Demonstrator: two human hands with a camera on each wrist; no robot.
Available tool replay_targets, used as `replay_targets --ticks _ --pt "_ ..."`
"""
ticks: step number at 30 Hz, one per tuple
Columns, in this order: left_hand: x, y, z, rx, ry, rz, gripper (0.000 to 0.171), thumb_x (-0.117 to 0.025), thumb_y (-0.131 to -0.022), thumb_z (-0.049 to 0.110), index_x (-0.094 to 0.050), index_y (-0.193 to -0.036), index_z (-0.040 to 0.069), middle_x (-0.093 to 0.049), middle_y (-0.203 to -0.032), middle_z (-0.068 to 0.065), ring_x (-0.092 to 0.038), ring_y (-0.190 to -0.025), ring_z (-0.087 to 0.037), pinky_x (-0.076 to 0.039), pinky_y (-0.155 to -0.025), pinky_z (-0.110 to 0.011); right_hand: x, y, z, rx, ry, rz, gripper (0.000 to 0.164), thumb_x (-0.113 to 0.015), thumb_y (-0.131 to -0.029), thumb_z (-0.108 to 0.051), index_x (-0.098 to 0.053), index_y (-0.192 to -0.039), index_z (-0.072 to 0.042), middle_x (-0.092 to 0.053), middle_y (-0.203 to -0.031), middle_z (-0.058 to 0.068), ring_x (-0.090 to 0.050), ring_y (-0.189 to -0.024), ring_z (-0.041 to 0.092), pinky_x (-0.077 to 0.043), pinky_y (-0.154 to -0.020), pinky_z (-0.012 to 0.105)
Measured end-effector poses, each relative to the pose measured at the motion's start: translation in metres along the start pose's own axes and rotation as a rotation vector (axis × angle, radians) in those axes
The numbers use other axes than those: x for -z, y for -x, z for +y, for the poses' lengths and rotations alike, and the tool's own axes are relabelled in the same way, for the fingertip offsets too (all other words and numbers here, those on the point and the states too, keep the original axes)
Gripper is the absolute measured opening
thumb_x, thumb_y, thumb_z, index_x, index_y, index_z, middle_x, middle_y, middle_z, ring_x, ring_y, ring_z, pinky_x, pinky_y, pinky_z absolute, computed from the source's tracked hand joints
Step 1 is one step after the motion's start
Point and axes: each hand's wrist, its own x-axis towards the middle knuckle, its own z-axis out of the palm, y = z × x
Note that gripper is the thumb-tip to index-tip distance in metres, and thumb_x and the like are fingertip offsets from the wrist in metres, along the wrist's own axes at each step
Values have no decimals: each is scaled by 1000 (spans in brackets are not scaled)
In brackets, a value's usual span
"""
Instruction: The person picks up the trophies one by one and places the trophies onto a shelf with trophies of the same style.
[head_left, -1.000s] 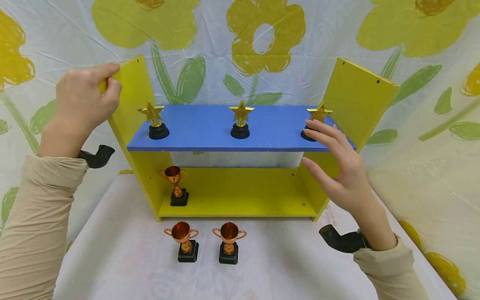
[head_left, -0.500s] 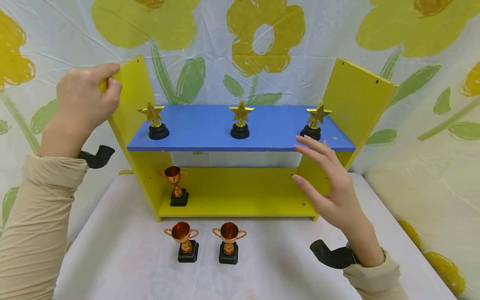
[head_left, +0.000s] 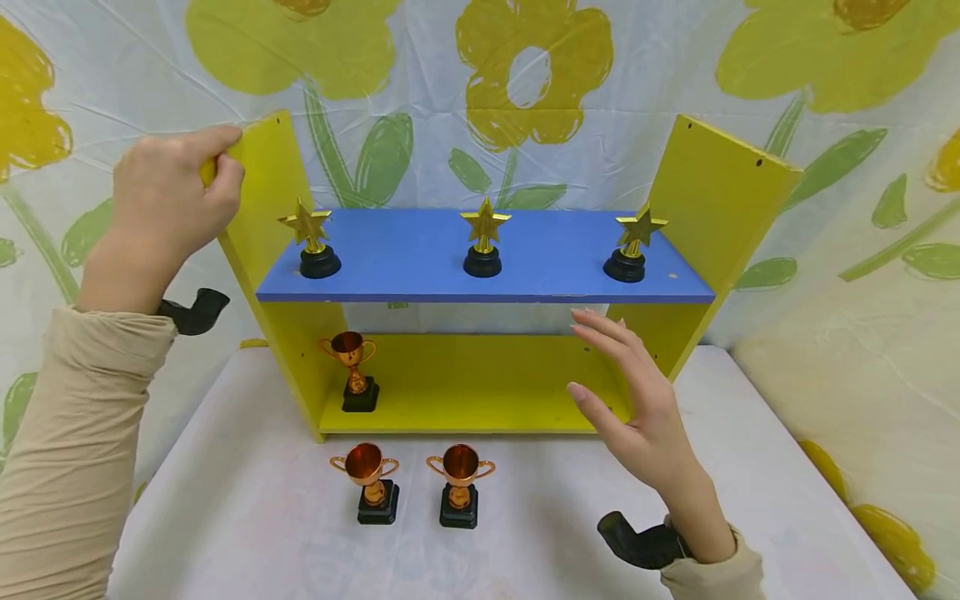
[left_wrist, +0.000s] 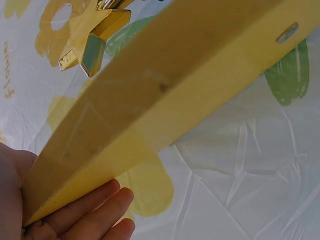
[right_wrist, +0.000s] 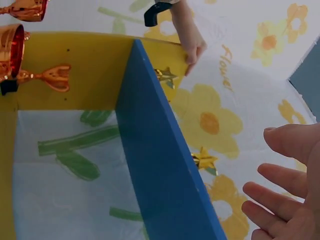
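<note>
My left hand [head_left: 176, 187] grips the front top corner of the shelf unit's yellow left side panel [head_left: 262, 167]; in the left wrist view its fingers [left_wrist: 100, 210] lie along one face. Freely in the air, my right hand [head_left: 637, 408] is held with fingers apart in front of the lower yellow board, holding nothing. Three gold star trophies stand on the blue shelf [head_left: 397, 250]: left [head_left: 319, 262], middle [head_left: 482, 262] and right [head_left: 624, 266]. One bronze cup trophy [head_left: 360, 394] stands at the lower board's left end. Two more, left [head_left: 377, 502] and right [head_left: 459, 505], stand on the table before the unit.
The white-covered table [head_left: 247, 517] extends around the unit. The yellow right side panel [head_left: 720, 192] rises above the blue shelf. Behind hangs a flower-printed cloth [head_left: 427, 50]. A black wrist mount [head_left: 641, 542] juts from my right wrist.
My right hand has moved down and left, away from the right star trophy, which now shows fully. The left hand keeps its grip on the panel.
</note>
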Motion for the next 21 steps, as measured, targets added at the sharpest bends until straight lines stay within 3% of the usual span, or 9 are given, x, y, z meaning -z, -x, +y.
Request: replay_targets --ticks 6,12,17,21 --pt "-1 1 -1 1 -5 -14 39 -43 -91 7 -72 -118 5 -71 -102 -22 -52 -57 -42 -31 -51 -49 -8 5 -8 -29 -19 1 45 -64 -95 -16 -55 -132 8 -51 -139 26 -44 -134 31 -19 -118 44" --pt "-1 1 -1 -31 -13 6 35 -44 -90 7 -72 -111 4 -69 -86 -21 -47 -53 -38 -29 -49 -46 -13 3 -24 -65 -53 -5 44 -63 -90 -3 -55 -132 8 -52 -137 27 -46 -133 31 -25 -116 37" --pt "0 1 -2 -38 -24 4 38 -43 -91 7 -72 -116 4 -71 -97 -23 -47 -52 -39 -28 -49 -45 -22 13 -7 -79 -87 -23 49 -66 -86 1 -56 -133 4 -52 -139 24 -45 -133 31 -25 -116 38" --pt "2 1 -3 -36 -24 -1 39 -43 -89 8 -72 -116 4 -70 -94 -24 -46 -52 -40 -27 -49 -45 -28 19 5 -79 -109 -37 52 -68 -84 2 -56 -135 1 -53 -140 21 -46 -133 30 -21 -118 42"
